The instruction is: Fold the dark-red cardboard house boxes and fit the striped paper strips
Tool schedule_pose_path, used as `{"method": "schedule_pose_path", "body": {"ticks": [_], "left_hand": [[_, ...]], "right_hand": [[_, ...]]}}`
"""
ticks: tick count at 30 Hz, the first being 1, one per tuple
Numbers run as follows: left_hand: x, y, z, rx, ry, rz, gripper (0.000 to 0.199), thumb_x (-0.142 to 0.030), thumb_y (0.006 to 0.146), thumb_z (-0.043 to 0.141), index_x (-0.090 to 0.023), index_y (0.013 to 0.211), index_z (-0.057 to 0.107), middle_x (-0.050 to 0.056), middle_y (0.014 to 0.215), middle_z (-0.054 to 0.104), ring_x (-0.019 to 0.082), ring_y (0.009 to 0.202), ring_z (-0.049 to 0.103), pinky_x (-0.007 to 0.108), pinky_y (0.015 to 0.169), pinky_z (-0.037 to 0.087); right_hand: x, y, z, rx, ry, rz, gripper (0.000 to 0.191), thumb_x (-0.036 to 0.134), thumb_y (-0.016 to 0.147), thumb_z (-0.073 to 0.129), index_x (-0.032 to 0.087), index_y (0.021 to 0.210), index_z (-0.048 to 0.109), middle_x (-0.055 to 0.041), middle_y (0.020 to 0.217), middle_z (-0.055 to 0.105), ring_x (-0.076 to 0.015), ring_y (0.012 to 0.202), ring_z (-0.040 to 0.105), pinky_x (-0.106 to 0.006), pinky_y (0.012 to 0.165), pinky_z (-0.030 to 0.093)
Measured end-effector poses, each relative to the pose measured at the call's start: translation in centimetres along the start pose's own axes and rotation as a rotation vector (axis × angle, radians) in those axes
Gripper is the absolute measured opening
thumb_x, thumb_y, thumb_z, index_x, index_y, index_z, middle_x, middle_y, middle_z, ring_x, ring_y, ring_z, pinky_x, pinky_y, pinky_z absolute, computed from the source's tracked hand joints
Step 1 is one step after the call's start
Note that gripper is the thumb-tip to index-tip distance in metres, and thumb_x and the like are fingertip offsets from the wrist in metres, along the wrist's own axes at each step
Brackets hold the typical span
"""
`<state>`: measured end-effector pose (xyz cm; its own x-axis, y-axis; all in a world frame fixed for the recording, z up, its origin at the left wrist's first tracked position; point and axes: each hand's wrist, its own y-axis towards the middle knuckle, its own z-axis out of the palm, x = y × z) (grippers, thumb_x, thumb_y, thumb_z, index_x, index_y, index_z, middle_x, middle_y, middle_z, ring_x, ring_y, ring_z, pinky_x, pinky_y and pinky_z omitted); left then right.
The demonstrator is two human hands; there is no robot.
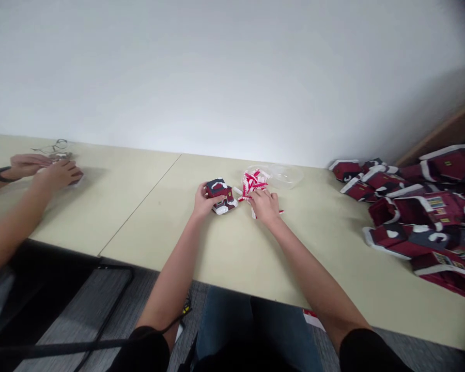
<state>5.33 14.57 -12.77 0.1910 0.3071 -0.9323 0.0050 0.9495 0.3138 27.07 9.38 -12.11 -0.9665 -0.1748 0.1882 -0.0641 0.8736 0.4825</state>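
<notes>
Head view, left hand (204,201) on paper house (221,196)

Left hand (204,201) near frame centre, palm down, fingers curled forward and over, wrist bent slightly. Right hand (264,206) just off at 3 o'clock from it, palm down, fingers angled downward and slightly spread, thumb out of sight. Hands close together, not touching. Left forearm (174,274) rising from 7 o'clock toward 1 o'clock; right forearm (313,279) rising from 5 o'clock toward 11 o'clock. Both wrists bare. Black sleeves (368,351) at upper arms, cut off by lower frame edge.
</notes>
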Motion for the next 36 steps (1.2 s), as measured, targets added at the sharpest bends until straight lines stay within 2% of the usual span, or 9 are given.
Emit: {"method": "schedule_pose_path", "body": {"ticks": [4,6,8,10,14,19,23,27,36], "left_hand": [[0.1,-0.4,0.3,0.007,0.157,0.116,0.080,-0.035,0.050,0.091,-0.022,0.119,0.054,0.011,0.119,0.065,0.027,0.105,0.066,0.038,0.087,0.054],[0.3,-0.6,0.5,0.002,0.284,0.183,0.083,-0.038,0.049,0.092,-0.023,0.123,0.055,0.009,0.121,0.065,0.027,0.107,0.065,0.037,0.088,0.052],[0.4,-0.8,0.6,0.023,0.387,0.245,0.086,-0.040,0.048,0.093,-0.024,0.124,0.056,0.009,0.122,0.065,0.028,0.107,0.064,0.037,0.088,0.051],[0.6,-0.9,0.6,0.071,0.469,0.302,0.086,-0.041,0.048,0.093,-0.023,0.125,0.057,0.010,0.121,0.066,0.029,0.106,0.064,0.037,0.086,0.051],[0.9,-0.9,0.4,0.180,0.595,0.434,0.084,-0.044,0.051,0.092,-0.021,0.125,0.059,0.012,0.120,0.066,0.029,0.108,0.063,0.038,0.091,0.049],[0.6,-1.1,0.6,0.216,0.666,0.502,0.088,-0.045,0.050,0.093,-0.023,0.129,0.059,0.012,0.121,0.065,0.031,0.112,0.061,0.041,0.098,0.047],[0.1,-1.7,0.9,0.241,0.652,0.503,0.092,-0.044,0.049,0.093,-0.023,0.131,0.058,0.013,0.126,0.063,0.032,0.116,0.060,0.043,0.100,0.047],[-0.1,-1.9,1.0,0.233,0.617,0.454,0.080,-0.047,0.058,0.089,-0.023,0.129,0.060,0.013,0.125,0.064,0.031,0.113,0.062,0.041,0.094,0.052],[0.1,-2.0,0.9,0.226,0.671,0.484,0.070,-0.048,0.068,0.082,-0.018,0.127,0.059,0.012,0.119,0.068,0.025,0.104,0.067,0.036,0.087,0.056]], "right_hand": [[1.7,-0.7,0.0,-0.154,0.725,0.193,0.019,0.034,0.090,0.057,0.018,0.096,0.065,-0.0077,0.100,0.069,-0.0197,0.089,0.060,-0.031,0.078,0.042],[3.1,-1.0,0.2,-0.096,1.077,0.384,0.023,0.041,0.083,0.064,0.018,0.087,0.063,-0.0034,0.083,0.067,-0.0161,0.074,0.058,-0.027,0.067,0.042],[4.3,-1.1,0.5,-0.015,1.256,0.534,0.026,0.042,0.077,0.068,0.018,0.082,0.062,0.0004,0.067,0.061,-0.0134,0.064,0.053,-0.024,0.059,0.039],[5.2,-1.1,0.6,0.021,1.304,0.599,0.025,0.040,0.076,0.068,0.017,0.081,0.063,0.0024,0.060,0.056,-0.0113,0.058,0.048,-0.023,0.054,0.035],[5.7,-1.2,0.6,0.042,1.354,0.684,0.027,0.038,0.075,0.069,0.016,0.091,0.064,0.0023,0.064,0.058,-0.0087,0.051,0.043,-0.022,0.047,0.029],[6.1,-1.6,0.5,0.076,1.412,0.742,0.036,0.034,0.072,0.070,0.018,0.104,0.063,0.0040,0.064,0.057,-0.0085,0.047,0.039,-0.021,0.041,0.023],[6.1,-1.6,0.9,0.038,1.474,0.706,0.041,0.035,0.071,0.072,0.018,0.106,0.060,0.0020,0.071,0.062,-0.0091,0.051,0.046,-0.021,0.043,0.026],[5.8,-1.6,1.6,-0.011,1.530,0.633,0.044,0.039,0.066,0.077,0.017,0.099,0.058,0.0015,0.068,0.062,-0.0103,0.054,0.049,-0.021,0.047,0.031],[5.7,-1.6,3.2,-0.063,1.559,0.553,0.054,0.056,0.056,0.080,0.019,0.088,0.056,0.0029,0.067,0.061,-0.0078,0.049,0.044,-0.018,0.040,0.030]]}}
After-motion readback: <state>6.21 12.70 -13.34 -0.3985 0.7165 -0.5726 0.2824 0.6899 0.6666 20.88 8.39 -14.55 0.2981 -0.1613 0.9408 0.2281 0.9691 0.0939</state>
